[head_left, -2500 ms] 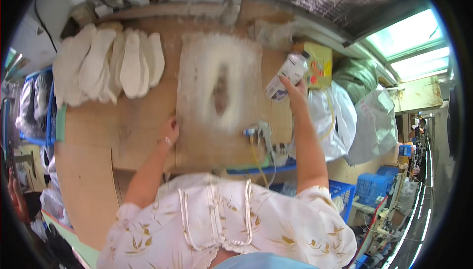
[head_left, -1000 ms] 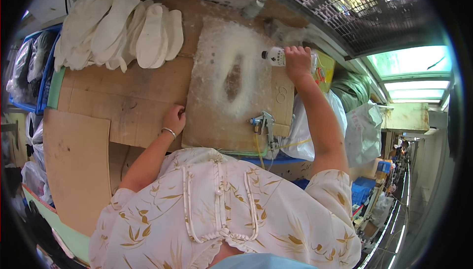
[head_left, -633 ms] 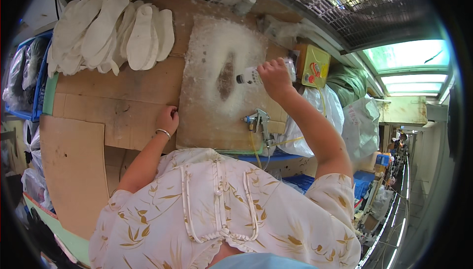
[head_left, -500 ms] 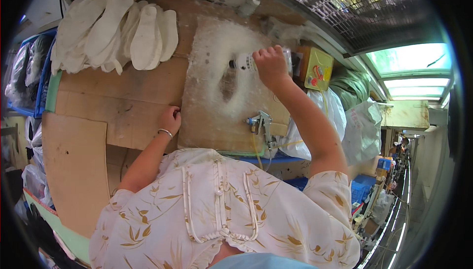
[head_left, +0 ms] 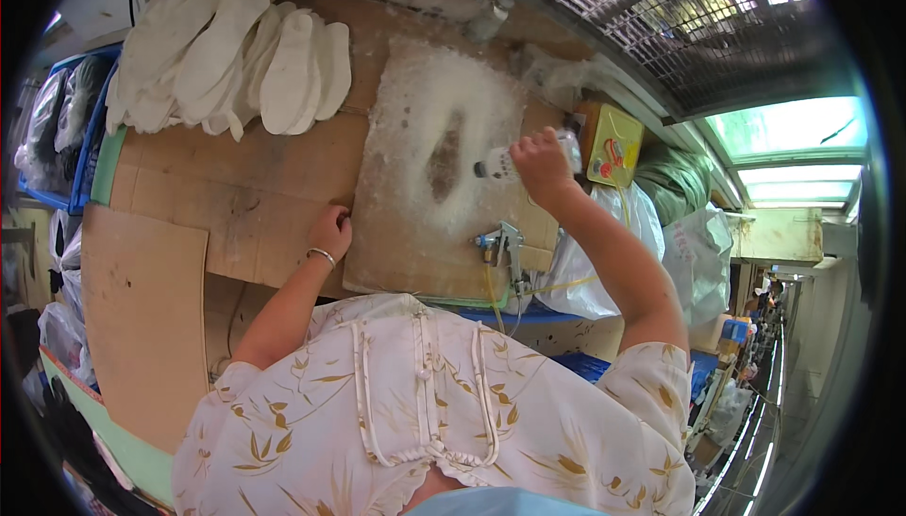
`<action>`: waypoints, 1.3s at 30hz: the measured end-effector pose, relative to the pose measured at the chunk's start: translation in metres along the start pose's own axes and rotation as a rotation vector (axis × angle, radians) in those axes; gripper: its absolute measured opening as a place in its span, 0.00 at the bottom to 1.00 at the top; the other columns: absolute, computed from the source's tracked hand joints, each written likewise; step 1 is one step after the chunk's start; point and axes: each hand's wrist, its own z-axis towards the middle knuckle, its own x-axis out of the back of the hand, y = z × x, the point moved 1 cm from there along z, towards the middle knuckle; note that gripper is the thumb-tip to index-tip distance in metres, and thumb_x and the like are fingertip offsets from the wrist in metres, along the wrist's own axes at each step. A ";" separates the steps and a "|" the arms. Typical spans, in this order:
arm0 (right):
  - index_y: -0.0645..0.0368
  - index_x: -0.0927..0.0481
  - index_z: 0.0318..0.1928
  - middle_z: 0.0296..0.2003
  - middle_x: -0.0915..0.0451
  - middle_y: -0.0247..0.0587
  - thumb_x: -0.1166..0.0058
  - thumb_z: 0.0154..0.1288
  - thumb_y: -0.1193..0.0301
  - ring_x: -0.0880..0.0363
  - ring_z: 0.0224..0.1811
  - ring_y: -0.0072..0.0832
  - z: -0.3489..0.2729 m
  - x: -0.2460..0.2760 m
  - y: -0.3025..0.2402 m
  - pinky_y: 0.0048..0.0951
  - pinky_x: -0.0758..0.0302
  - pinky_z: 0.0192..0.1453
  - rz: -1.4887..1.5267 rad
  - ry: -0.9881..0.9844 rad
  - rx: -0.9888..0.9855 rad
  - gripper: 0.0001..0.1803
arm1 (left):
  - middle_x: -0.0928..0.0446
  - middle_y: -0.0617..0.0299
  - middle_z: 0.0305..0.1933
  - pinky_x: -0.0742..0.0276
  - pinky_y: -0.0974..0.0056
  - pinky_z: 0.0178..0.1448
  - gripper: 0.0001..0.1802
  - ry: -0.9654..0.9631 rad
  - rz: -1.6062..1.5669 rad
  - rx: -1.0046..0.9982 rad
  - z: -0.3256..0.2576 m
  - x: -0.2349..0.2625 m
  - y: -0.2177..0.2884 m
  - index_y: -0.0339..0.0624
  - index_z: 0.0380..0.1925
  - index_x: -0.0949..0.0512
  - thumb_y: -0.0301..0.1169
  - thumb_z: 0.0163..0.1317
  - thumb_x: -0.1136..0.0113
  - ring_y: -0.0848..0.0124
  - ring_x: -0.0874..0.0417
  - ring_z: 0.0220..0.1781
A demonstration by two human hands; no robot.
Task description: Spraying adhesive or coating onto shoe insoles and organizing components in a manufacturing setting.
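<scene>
My right hand is wrapped round a clear and white bottle. The bottle lies on its side in the grip, its dark cap pointing left, over the right part of a cardboard sheet. White residue coats this sheet around a darker, sole-shaped patch. At the sheet's left edge rests my left hand, its fingers curled in with nothing seen in them. A spray gun with a yellow hose lies near the sheet's front right.
Cream insoles are heaped at the back left. A glass jar stands at the back, a yellow tin to the right. White plastic bags hang beyond the right edge. A loose cardboard piece lies front left.
My right hand has drawn the bottle to the right and nearer to me, uncovering the sole-shaped patch. My left hand stays at the sheet's edge. The whole view has shifted slightly.
</scene>
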 end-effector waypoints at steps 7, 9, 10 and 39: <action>0.52 0.23 0.31 0.28 0.22 0.36 0.50 0.52 0.72 0.23 0.36 0.32 0.030 -0.008 0.042 0.38 0.39 0.54 0.110 0.113 -0.273 0.05 | 0.22 0.54 0.33 0.25 0.59 0.42 0.09 -0.003 -0.052 0.011 -0.002 -0.005 -0.001 0.42 0.36 0.23 0.28 0.53 0.45 0.59 0.21 0.36; 0.52 0.23 0.31 0.28 0.22 0.36 0.50 0.52 0.72 0.23 0.36 0.32 0.007 -0.019 0.050 0.38 0.39 0.53 0.091 0.096 -0.266 0.05 | 0.22 0.54 0.33 0.25 0.59 0.43 0.10 0.007 -0.045 0.003 -0.001 0.000 0.003 0.41 0.36 0.23 0.28 0.53 0.46 0.59 0.21 0.36; 0.52 0.23 0.31 0.28 0.22 0.36 0.50 0.52 0.72 0.23 0.35 0.32 -0.006 -0.026 0.049 0.37 0.39 0.53 0.075 0.067 -0.254 0.05 | 0.22 0.54 0.33 0.25 0.59 0.43 0.10 0.007 -0.041 0.003 0.001 0.000 0.006 0.41 0.36 0.23 0.29 0.54 0.46 0.59 0.21 0.36; 0.63 0.30 0.50 0.45 0.25 0.44 0.32 0.37 0.68 0.26 0.47 0.33 0.239 -0.255 0.107 0.32 0.31 0.52 1.529 0.854 -1.151 0.35 | 0.27 0.59 0.24 0.29 0.70 0.24 0.09 -0.019 -0.130 0.114 0.009 0.013 0.023 0.39 0.31 0.23 0.29 0.49 0.39 0.73 0.26 0.19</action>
